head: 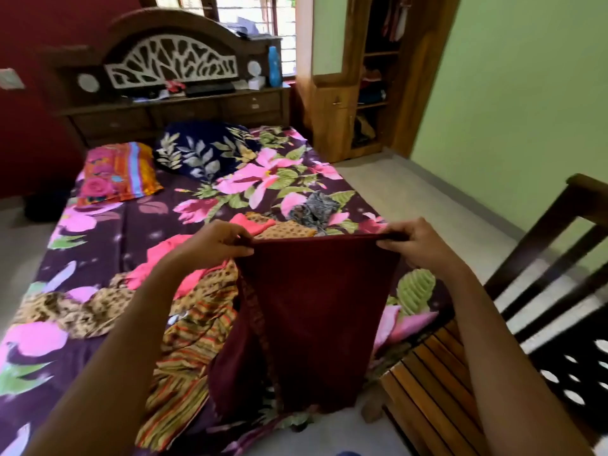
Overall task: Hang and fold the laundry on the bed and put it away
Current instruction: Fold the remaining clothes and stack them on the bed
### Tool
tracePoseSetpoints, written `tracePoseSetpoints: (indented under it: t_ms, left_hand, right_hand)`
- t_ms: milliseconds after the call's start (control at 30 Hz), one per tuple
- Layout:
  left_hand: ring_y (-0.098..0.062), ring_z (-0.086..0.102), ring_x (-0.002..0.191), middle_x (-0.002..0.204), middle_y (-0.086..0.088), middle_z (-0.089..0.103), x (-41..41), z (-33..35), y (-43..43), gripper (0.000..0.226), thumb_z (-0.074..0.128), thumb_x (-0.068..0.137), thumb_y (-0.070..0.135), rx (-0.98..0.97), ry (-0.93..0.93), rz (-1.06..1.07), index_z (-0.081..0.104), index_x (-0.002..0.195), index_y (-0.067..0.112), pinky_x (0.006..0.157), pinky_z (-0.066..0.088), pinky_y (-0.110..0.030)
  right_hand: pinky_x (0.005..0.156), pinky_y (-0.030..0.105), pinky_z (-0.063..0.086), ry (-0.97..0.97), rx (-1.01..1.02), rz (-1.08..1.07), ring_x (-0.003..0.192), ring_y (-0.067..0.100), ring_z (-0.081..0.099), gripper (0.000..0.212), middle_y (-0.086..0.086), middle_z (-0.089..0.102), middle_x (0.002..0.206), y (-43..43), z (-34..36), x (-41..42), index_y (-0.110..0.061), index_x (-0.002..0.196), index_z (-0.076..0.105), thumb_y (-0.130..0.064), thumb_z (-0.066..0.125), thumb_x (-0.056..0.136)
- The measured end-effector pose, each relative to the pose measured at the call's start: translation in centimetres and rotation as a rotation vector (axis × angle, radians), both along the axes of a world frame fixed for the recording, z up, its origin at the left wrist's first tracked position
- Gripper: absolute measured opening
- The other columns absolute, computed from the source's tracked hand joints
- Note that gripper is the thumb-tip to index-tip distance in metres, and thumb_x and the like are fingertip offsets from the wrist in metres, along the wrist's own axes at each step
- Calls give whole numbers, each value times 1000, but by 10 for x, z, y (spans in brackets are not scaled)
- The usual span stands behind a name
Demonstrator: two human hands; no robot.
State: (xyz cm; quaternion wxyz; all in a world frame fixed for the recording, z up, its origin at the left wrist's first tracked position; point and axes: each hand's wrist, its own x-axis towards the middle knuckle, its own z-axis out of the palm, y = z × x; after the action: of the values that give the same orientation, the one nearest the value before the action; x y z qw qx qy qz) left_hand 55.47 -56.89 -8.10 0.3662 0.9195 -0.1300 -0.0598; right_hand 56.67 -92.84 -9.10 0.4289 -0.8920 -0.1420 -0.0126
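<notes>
The maroon cloth (312,307) hangs straight down from a stretched top edge, pinched at both corners. The left hand (214,245) grips one corner with thumb and curled fingers, and the right hand (418,246) pinches the other corner the same way. The top edge runs taut and level between them. The side edges narrow downward, and the lower end hangs in front of the foot edge of the bed (108,222).

Just under the left grip lies a heap of laundry: a pink cloth (158,261) and a mustard printed cloth (197,340) with striped folds that spill toward the foot edge. Beyond the grip, farther up the floral sheet, lies a crumpled grey patterned garment (316,209). The sheet outward from the left hand lies flat and bare as far as the bright pillow (118,174) and the navy leaf pillow (200,149) at the headboard (171,64).

Below the right forearm, a slatted wooden chair (437,373) stands just beside the bed corner, near the cloth's right edge. Past the right hand, pale floor (411,192) runs open along the bedside to a wooden wardrobe (332,93), whose shelves stand uncovered.

A blue bottle (274,67) stands on the headboard ledge; any print on it is too small to read.
</notes>
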Motion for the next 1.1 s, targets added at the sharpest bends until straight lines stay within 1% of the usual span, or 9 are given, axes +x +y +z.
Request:
tracePoseSetpoints:
  t_ms: [200,300,433,500,600,733,833,1000,1100]
  left_hand:
    - [-1,49,47,58,7,58,53,-15,-85,5,64,85,7,-243,201,-101,66,89,10,45,39,-13]
    - [-5,41,37,53,4,49,108,-21,-131,14,61,88,8,-320,324,-90,62,97,-2,37,33,-15]
    - [-10,58,39,76,-10,57,199,-37,-210,13,59,91,11,-298,354,97,58,102,4,37,45,-19]
    - [-12,62,40,84,-16,59,241,-40,-251,11,54,93,7,-387,344,211,52,104,5,38,51,-22]
    - [-8,59,37,90,-16,53,305,-31,-303,8,49,94,0,-525,179,291,49,99,7,41,51,-19]
    - [-13,60,63,87,-7,55,354,-6,-346,14,49,92,-3,-655,-93,251,52,89,11,55,52,-15]
    - [-11,60,74,82,1,57,358,-2,-368,25,49,91,-5,-721,-216,172,52,85,19,69,53,-18]
    - [-18,62,89,98,-3,63,346,-50,-372,18,53,90,2,-444,-414,48,60,107,5,76,51,-24]
    - [-20,61,89,100,-7,64,325,-109,-358,24,57,87,-3,-224,-430,4,62,110,2,76,51,-26]
  right_hand:
    - [35,9,32,104,115,-264,33,0,44,4,-13,51,41,-76,-4,12,0,82,63,2,67,83]
    - [33,19,37,60,2,-363,34,8,53,5,3,60,57,-115,-8,51,-4,81,64,-3,68,84]
    - [52,33,58,133,-73,-490,52,24,67,4,19,66,82,-165,-26,138,-3,89,60,-6,62,89]
    - [55,31,59,102,-32,-541,60,27,67,2,22,65,94,-184,-25,178,-5,90,58,-6,59,91]
    - [62,29,59,-16,112,-599,69,25,64,2,19,64,99,-216,-10,230,-5,93,57,-4,56,93]
    - [75,36,53,-307,165,-659,75,15,58,3,6,58,82,-252,9,263,-1,89,59,-4,58,90]
    - [79,29,50,-457,212,-666,82,16,59,8,5,62,87,-272,-5,266,3,90,60,-5,58,87]
    - [85,16,48,-423,303,-600,90,-5,59,9,5,62,99,-289,-62,251,1,96,60,-2,55,89]
    - [88,12,46,-284,221,-569,97,10,60,9,12,64,103,-290,-120,232,4,96,61,3,57,88]
